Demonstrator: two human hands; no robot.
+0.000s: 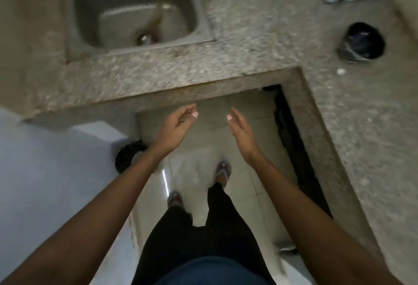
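Both my arms reach forward over the tiled floor, just short of the speckled stone counter's front edge. My left hand has loosely curled fingers and holds nothing. My right hand is held edge-on with fingers relaxed and nearly straight, also empty. The hands are apart, palms facing each other. A steel sink is set in the counter ahead and to the left, with a brownish streak running down to its drain. The frame is blurred.
The counter wraps around to the right in an L. A black bag-like object and a small white bit lie on it. A white appliance stands at left with a dark object beside it. My sandalled feet stand on the floor.
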